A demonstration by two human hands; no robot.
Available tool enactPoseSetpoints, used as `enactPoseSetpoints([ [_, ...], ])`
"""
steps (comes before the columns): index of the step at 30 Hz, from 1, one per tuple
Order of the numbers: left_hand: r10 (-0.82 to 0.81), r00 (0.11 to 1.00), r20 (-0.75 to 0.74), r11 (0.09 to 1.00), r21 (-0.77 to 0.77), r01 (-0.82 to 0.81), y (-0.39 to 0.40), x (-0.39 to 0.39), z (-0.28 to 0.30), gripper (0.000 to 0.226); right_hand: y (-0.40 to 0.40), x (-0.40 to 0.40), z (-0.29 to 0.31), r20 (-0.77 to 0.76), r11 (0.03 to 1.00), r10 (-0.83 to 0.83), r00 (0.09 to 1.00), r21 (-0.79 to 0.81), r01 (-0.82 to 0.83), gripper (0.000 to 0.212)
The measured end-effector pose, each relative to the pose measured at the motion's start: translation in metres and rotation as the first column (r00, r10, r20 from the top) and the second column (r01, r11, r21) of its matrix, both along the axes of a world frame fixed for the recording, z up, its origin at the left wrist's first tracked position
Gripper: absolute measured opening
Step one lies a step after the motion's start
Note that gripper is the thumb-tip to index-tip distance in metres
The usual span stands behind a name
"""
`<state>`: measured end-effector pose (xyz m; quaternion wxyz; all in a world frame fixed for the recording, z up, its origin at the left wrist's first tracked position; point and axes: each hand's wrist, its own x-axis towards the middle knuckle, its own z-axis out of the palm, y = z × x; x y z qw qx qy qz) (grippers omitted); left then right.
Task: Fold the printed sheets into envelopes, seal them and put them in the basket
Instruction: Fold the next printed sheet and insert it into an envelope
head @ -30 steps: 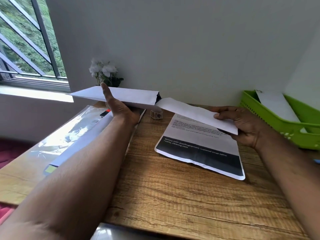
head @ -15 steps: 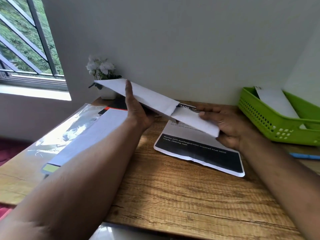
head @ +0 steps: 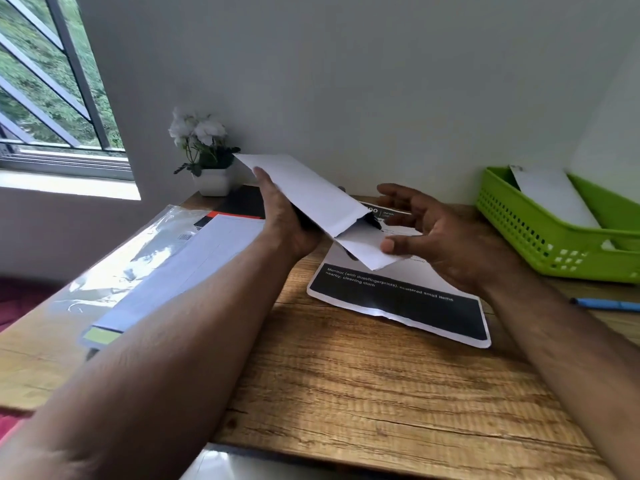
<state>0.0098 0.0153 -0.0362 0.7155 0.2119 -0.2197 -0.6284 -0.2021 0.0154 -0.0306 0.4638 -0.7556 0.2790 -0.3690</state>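
Note:
My left hand [head: 284, 220] grips a white envelope [head: 304, 192] from below, tilted with its open end down to the right. A folded white sheet [head: 367, 245] sticks out of that open end. My right hand [head: 433, 237] is beside it with fingers spread and the thumb pressing on the sheet's end. Beneath them a printed sheet [head: 408, 303] with a black band lies flat on the wooden desk [head: 363, 382]. The green basket [head: 533, 237] stands at the right with a white envelope [head: 550, 195] leaning inside it.
A plastic-wrapped pack of envelopes [head: 166, 265] lies on the desk's left side. A small white pot of white flowers [head: 204, 157] stands at the back by the wall. A blue pen [head: 606, 303] lies at the right edge. A window is at the far left.
The folded sheet has gone further into the envelope. The envelope has tilted more steeply, and my right hand has opened its fingers, now touching the sheet's end with the thumb.

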Motion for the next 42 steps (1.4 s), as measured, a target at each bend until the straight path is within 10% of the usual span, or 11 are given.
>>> enactPoseSetpoints([
  [5, 0.009, 1.000, -0.027, 1.000, 0.028, -0.008, 0.001, 0.000, 0.003, 0.088, 0.002, -0.007, 0.005, -0.154, 0.991, 0.122, 0.980, -0.032, -0.128, 0.097],
  [8, -0.021, 1.000, 0.013, 0.997, 0.071, 0.020, 0.001, -0.007, 0.003, 0.092, 0.011, 0.004, 0.003, -0.086, 0.943, -0.174, 0.981, -0.301, 0.141, 0.077],
  [12, -0.195, 0.972, 0.133, 0.975, 0.132, 0.178, 0.004, -0.031, 0.004, 0.100, 0.008, 0.010, -0.007, -0.023, 0.554, -0.405, 0.914, -0.802, 0.225, 0.060],
  [17, -0.284, 0.877, 0.387, 0.954, 0.206, 0.218, 0.004, -0.046, 0.000, 0.063, 0.006, 0.006, -0.003, -0.061, 0.316, -0.582, 0.811, -0.936, 0.156, 0.048],
  [19, -0.187, 0.737, 0.650, 0.974, 0.218, 0.055, 0.002, -0.045, -0.006, 0.045, 0.002, 0.005, 0.001, -0.203, 0.393, -0.601, 0.773, -0.917, 0.064, 0.044],
  [22, 0.049, 0.155, 0.987, 0.976, -0.015, -0.216, 0.003, -0.037, -0.009, 0.035, -0.001, -0.005, 0.002, -0.605, 0.833, -0.364, 0.708, -0.551, -0.043, 0.046],
  [24, 0.123, -0.173, 0.977, 0.967, -0.157, -0.201, 0.003, -0.030, -0.005, 0.039, -0.004, -0.012, -0.001, -0.745, 0.958, -0.164, 0.647, -0.277, -0.076, 0.054],
  [32, 0.030, -0.346, 0.938, 0.989, 0.021, 0.143, 0.011, -0.026, 0.002, 0.026, -0.013, -0.021, 0.001, -0.661, 0.954, -0.141, 0.737, -0.290, -0.078, 0.014],
  [42, 0.141, -0.407, 0.902, 0.972, -0.048, 0.231, 0.007, -0.034, -0.007, 0.023, -0.019, -0.019, -0.008, -0.588, 0.915, -0.222, 0.778, -0.400, -0.041, 0.019],
])
